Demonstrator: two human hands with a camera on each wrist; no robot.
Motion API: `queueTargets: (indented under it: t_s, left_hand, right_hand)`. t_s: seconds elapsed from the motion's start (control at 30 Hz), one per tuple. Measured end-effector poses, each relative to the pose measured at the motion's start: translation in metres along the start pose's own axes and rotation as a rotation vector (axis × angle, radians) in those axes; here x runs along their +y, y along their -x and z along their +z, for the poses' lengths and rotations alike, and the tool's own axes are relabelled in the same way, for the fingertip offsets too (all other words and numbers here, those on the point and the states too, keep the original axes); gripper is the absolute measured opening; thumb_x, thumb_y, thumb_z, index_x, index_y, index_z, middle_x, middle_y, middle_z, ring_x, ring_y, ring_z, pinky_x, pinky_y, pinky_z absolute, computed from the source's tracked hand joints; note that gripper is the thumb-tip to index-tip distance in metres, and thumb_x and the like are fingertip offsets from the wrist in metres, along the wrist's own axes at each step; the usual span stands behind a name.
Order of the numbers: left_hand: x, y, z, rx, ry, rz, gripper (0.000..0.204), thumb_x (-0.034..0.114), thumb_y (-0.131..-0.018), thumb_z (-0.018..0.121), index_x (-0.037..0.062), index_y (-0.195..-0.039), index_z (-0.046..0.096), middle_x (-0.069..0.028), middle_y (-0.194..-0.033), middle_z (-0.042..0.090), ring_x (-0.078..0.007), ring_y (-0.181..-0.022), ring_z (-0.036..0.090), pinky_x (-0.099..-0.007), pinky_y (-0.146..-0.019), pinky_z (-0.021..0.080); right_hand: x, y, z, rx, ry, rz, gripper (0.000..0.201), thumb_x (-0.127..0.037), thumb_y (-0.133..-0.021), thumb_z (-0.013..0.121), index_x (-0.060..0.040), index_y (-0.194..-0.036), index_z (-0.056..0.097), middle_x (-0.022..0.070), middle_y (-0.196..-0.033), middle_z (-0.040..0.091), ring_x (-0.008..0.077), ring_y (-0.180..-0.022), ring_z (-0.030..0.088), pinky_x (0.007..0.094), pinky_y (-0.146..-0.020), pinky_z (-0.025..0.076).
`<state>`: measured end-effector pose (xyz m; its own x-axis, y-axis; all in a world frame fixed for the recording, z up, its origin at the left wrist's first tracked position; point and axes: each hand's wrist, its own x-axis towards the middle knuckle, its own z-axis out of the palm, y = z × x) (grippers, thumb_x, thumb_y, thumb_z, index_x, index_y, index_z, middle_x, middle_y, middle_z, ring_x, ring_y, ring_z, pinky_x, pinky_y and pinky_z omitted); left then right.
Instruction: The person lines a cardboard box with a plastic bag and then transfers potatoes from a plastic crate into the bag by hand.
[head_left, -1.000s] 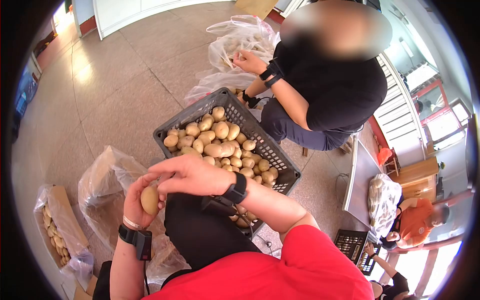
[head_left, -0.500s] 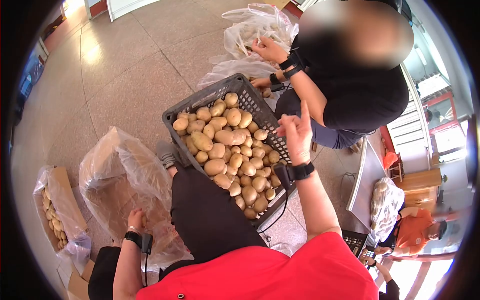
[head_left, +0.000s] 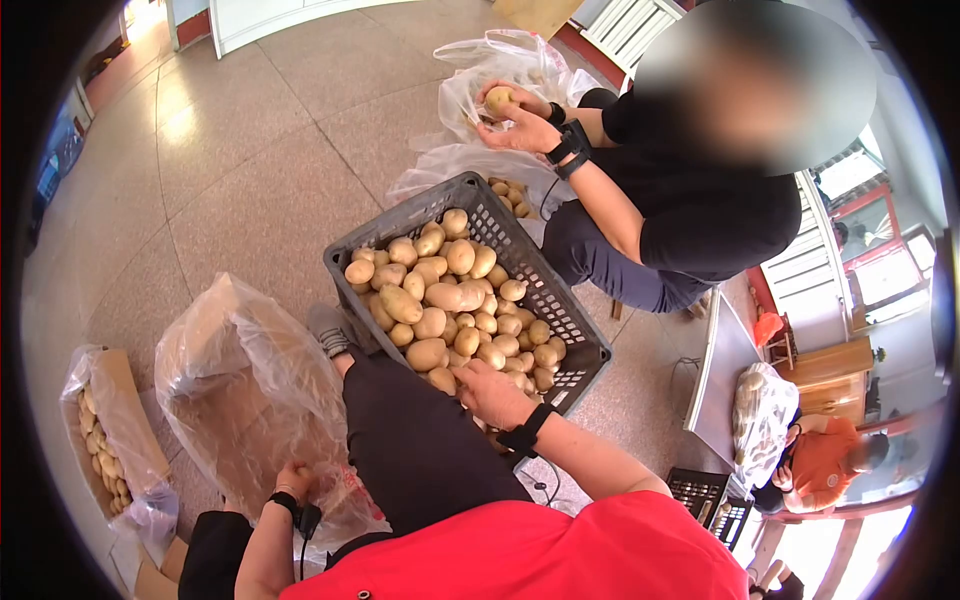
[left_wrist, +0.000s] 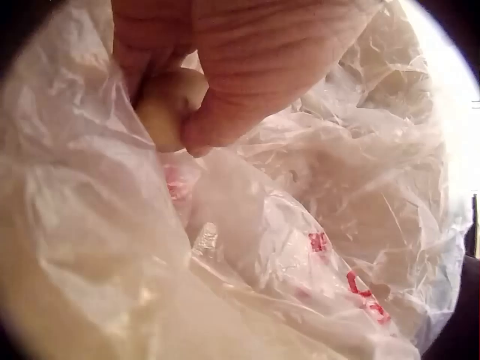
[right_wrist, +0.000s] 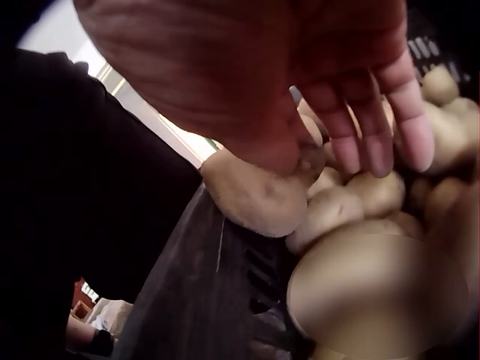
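Note:
My left hand (head_left: 294,482) is low over the near end of a plastic-lined cardboard box (head_left: 205,345). In the left wrist view, its thumb and fingers pinch a potato (left_wrist: 161,112) just above the crumpled clear liner (left_wrist: 247,217) with red print. My right hand (head_left: 495,395) reaches over the near side of a black plastic crate (head_left: 590,365) heaped with potatoes (head_left: 445,295). Seen from the right wrist, the thumb overlaps a potato (right_wrist: 255,195) at the crate's rim, while the other fingers (right_wrist: 412,135) extend loosely above the pile.
Across the crate a person in black (head_left: 690,200) holds a potato (head_left: 499,98) over a clear plastic bag (head_left: 465,75). At far left stands another lined box (head_left: 135,400) of potatoes. My leg (head_left: 420,430) lies between box and crate. A black crate (head_left: 700,490) is at right.
My hands have parted from in front of me: the left lowered into the box with a potato, the right swung up over the crate, then down onto the pile. The person opposite now lifts a potato.

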<state>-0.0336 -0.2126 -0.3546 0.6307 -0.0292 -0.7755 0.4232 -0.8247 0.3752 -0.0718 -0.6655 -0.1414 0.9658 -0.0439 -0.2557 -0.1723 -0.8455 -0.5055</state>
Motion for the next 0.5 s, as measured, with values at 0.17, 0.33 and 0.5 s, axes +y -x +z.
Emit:
queueTargets:
  t_s: [0.17, 0.33, 0.5]
  left_hand:
    - [-0.006, -0.007, -0.005, -0.082, -0.110, -0.010, 0.045, 0.015, -0.075, 0.069, 0.0105, -0.118, 0.059, -0.0135, -0.105, 0.065, -0.0256, -0.097, 0.063, -0.0342, -0.084, 0.052]
    - [0.014, 0.005, -0.016, -0.102, -0.282, 0.030, 0.048, 0.021, -0.080, 0.063, 0.0092, -0.126, 0.054, -0.0186, -0.115, 0.062, -0.0282, -0.105, 0.061, -0.0349, -0.091, 0.048]
    - [-0.001, -0.007, -0.013, -0.031, -0.176, 0.007, 0.043, 0.024, -0.077, 0.063, 0.0105, -0.118, 0.060, -0.0200, -0.111, 0.063, -0.0334, -0.104, 0.061, -0.0382, -0.089, 0.049]
  right_hand:
    - [-0.016, 0.007, -0.008, 0.039, 0.001, -0.016, 0.041, -0.011, -0.079, 0.061, -0.0080, -0.119, 0.050, 0.0139, -0.104, 0.053, 0.0347, -0.098, 0.056, 0.0422, -0.077, 0.049]
    - [-0.015, -0.002, 0.005, 0.202, 0.001, -0.189, 0.050, -0.010, -0.072, 0.068, -0.0043, -0.118, 0.048, 0.0153, -0.111, 0.052, 0.0354, -0.103, 0.054, 0.0402, -0.084, 0.048]
    - [-0.003, -0.012, 0.013, 0.183, 0.000, -0.220, 0.052, -0.010, -0.070, 0.071, -0.0037, -0.116, 0.048, 0.0159, -0.113, 0.053, 0.0353, -0.105, 0.053, 0.0408, -0.087, 0.046]
